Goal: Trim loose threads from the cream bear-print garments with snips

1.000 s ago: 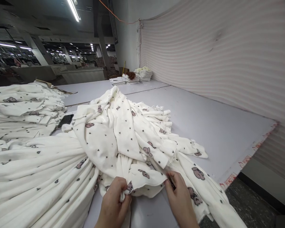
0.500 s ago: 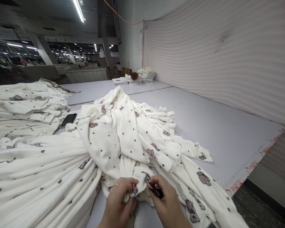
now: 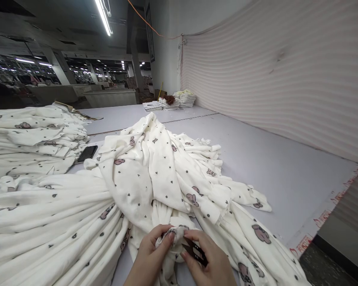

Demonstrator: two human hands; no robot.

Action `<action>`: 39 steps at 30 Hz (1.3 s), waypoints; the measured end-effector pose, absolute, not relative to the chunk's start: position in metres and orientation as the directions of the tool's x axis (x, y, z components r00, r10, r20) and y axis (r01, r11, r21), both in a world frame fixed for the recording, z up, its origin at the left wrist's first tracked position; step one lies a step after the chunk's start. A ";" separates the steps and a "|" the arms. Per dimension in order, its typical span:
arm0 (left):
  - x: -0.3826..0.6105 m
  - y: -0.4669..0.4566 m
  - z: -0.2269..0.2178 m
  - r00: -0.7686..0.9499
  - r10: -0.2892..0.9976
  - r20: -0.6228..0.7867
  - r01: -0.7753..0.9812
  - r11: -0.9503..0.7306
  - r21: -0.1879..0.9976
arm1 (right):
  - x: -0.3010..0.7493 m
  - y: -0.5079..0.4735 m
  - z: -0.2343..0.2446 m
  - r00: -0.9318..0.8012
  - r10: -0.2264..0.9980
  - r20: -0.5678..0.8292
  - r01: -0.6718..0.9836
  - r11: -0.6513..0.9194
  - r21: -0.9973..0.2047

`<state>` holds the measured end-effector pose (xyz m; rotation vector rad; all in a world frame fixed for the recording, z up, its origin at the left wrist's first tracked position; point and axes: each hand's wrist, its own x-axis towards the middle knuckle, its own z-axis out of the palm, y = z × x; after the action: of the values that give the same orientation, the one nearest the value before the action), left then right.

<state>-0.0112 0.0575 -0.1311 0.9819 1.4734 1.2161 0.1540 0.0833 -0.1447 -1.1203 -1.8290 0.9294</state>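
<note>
White printed fabric (image 3: 164, 174) with pinkish-brown animal figures and small dark marks lies heaped in front of me. Near its lower edge, my left hand (image 3: 152, 252) pinches a bunched edge of this fabric between thumb and fingers. Beside it my right hand (image 3: 207, 258) is closed around small dark thread snips (image 3: 194, 251). The blades point up and left, close to the bunched edge. Whether they touch the cloth I cannot tell. Right-hand fingertips rest against the fabric's right side.
More of the same fabric is piled at the left (image 3: 32, 143), beside a dark phone (image 3: 87, 153). Folded stacks (image 3: 183, 99) stand at the far end of the pale table (image 3: 286, 171). A striped sheet (image 3: 271, 71) covers the right wall.
My left hand has gathered and lifted the fabric edge, its thumb now on top. The snips have turned slightly beside it. The whole view has shifted a little downward.
</note>
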 end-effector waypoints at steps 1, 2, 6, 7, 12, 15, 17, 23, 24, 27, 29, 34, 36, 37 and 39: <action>-0.011 0.058 -0.131 -0.211 0.951 -0.226 -0.069 0.216 0.974 | 0.154 0.084 -0.147 -0.300 0.914 0.273 0.375 0.376 -0.847; -0.011 0.058 -0.130 -0.197 0.939 -0.281 -0.157 0.253 0.955 | 0.155 0.085 -0.148 -0.305 0.907 0.289 0.392 0.396 -0.830; -0.012 0.057 -0.129 -0.142 0.890 -0.432 -0.406 0.346 0.846 | 0.154 0.088 -0.151 -0.323 0.906 0.275 0.470 0.406 -0.784; -0.012 0.057 -0.129 -0.140 0.889 -0.436 -0.416 0.347 0.841 | 0.152 0.088 -0.151 -0.308 0.912 0.271 0.494 0.397 -0.773; -0.010 0.057 -0.128 -0.117 0.943 -0.311 -0.269 0.272 0.924 | 0.143 0.090 -0.150 -0.286 0.921 0.263 0.482 0.376 -0.792; -0.011 0.056 -0.129 -0.144 0.959 -0.244 -0.182 0.216 0.959 | 0.140 0.092 -0.149 -0.310 0.921 0.234 0.462 0.361 -0.810; -0.013 0.056 -0.130 -0.125 0.971 -0.202 -0.118 0.188 0.975 | 0.140 0.093 -0.147 -0.323 0.920 0.224 0.458 0.359 -0.813; -0.016 0.055 -0.132 -0.018 1.000 -0.003 0.160 0.006 0.987 | 0.151 0.094 -0.134 -0.406 0.898 0.168 0.473 0.364 -0.802; -0.017 0.055 -0.131 -0.006 1.000 0.009 0.188 -0.008 0.982 | 0.153 0.094 -0.131 -0.429 0.891 0.150 0.484 0.367 -0.794; -0.018 0.054 -0.129 0.035 0.999 0.010 0.245 -0.018 0.969 | 0.159 0.095 -0.121 -0.487 0.868 0.097 0.546 0.389 -0.742; -0.018 0.054 -0.127 0.058 0.998 0.008 0.258 -0.023 0.966 | 0.162 0.096 -0.117 -0.515 0.855 0.070 0.575 0.404 -0.711; -0.017 0.055 -0.123 0.076 0.997 0.015 0.257 -0.034 0.966 | 0.167 0.097 -0.117 -0.520 0.851 0.075 0.583 0.418 -0.696; -0.018 0.056 -0.123 0.073 0.997 -0.004 0.244 -0.014 0.970 | 0.167 0.097 -0.121 -0.474 0.874 0.104 0.557 0.390 -0.733; -0.018 0.056 -0.123 0.059 0.998 -0.031 0.225 0.017 0.974 | 0.165 0.096 -0.124 -0.443 0.887 0.130 0.520 0.372 -0.769; -0.020 0.058 -0.125 0.020 0.993 -0.114 0.144 0.110 0.983 | 0.159 0.095 -0.130 -0.386 0.902 0.191 0.390 0.348 -0.853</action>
<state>-0.0202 0.0576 -0.1250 1.2411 1.3433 1.0337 0.1595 0.0950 -0.1303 -1.1262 -1.9342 0.9651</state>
